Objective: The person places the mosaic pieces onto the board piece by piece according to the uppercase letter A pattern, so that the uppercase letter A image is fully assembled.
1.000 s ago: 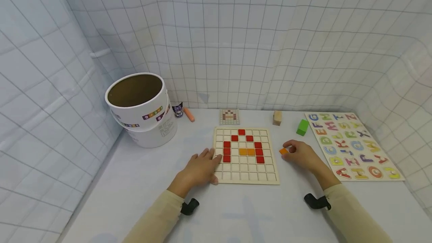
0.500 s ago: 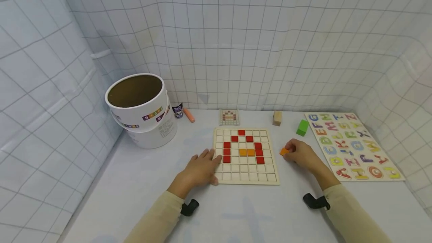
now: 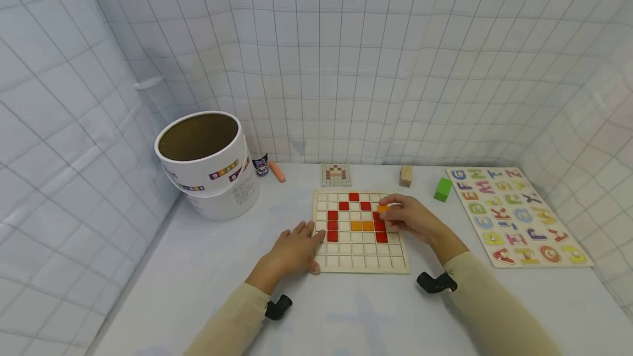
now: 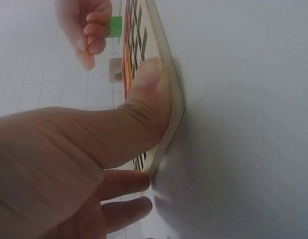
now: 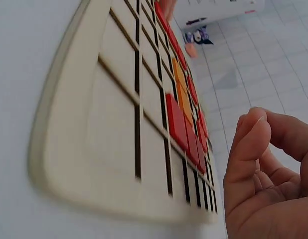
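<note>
My left hand (image 3: 293, 249) rests on the left edge of a wooden grid board (image 3: 358, 262), fingers straight and spread. In the left wrist view its thumb (image 4: 144, 99) lies on the board's face near the rim. My right hand (image 3: 414, 218) pinches a small orange tile (image 3: 382, 209) between thumb and fingertips, above the right part of the board. Red tiles (image 3: 332, 226) form two columns and a peak in the grid. Two orange tiles (image 3: 362, 226) lie side by side in the middle. The right wrist view hides the pinched tile behind the fingers.
Behind the board lies a small pattern card (image 3: 336, 175). A wooden block (image 3: 406, 176) and a green block (image 3: 443, 189) stand to its right, before an alphabet board (image 3: 519, 216). At back left are a white bucket (image 3: 222, 202), a purple wrapped item (image 3: 260, 165) and an orange stick (image 3: 277, 171).
My right hand has moved left from the table beside the board to over the board's right side, bringing the pinched orange tile along. My left hand stays in place.
</note>
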A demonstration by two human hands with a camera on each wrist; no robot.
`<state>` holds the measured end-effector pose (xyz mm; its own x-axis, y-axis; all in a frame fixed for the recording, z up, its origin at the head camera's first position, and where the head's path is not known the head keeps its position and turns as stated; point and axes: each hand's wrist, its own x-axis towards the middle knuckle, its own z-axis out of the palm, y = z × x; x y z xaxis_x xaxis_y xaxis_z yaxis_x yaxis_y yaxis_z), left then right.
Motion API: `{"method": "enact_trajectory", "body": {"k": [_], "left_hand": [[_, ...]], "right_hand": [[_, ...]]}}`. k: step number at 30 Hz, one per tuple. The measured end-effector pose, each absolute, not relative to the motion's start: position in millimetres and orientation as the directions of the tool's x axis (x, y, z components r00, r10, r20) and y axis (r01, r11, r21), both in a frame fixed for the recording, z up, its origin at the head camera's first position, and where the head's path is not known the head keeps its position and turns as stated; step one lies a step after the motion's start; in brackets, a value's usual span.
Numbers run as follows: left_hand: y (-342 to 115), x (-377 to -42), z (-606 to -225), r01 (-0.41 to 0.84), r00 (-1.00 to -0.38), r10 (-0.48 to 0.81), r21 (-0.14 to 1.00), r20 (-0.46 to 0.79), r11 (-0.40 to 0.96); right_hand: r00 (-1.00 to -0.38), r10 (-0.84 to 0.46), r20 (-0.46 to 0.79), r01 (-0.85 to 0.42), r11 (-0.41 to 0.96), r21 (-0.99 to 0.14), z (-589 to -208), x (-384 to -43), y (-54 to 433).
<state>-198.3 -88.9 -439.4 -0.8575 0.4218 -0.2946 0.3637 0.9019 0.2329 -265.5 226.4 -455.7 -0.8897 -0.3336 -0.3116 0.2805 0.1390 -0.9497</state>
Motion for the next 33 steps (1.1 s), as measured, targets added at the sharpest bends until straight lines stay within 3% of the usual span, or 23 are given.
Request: {"method": "enact_trajectory", "body": {"k": [6, 9, 12, 15, 24, 33], "left_hand": [[-89, -199, -443, 0.374, -0.855, 0.427, 0.220, -0.293, 0.901], [-89, -200, -443, 0.376, -0.853, 0.427, 0.215, -0.300, 0.901], [-88, -201, -442, 0.376, -0.852, 0.428, 0.217, -0.303, 0.901], [-88, -201, -442, 0.375, -0.852, 0.428, 0.217, -0.302, 0.901], [-88, -200, -442, 0.378, -0.853, 0.429, 0.216, -0.296, 0.900], [-89, -200, -443, 0.375, -0.851, 0.427, 0.214, -0.306, 0.902]], "right_hand": [[-0.883, -0.373, -0.284, 0.219, 0.208, -0.953, -459, -269, 175], [-0.902, -0.360, -0.239, 0.086, 0.393, -0.915, -460, -268, 156], [-0.920, -0.337, -0.201, -0.042, 0.594, -0.803, -460, -267, 143], [-0.929, -0.318, -0.188, -0.095, 0.698, -0.710, -458, -265, 135], [-0.928, -0.316, -0.197, -0.121, 0.756, -0.644, -452, -263, 128], [-0.848, -0.499, -0.178, -0.267, 0.693, -0.670, -433, -262, 158]]}}
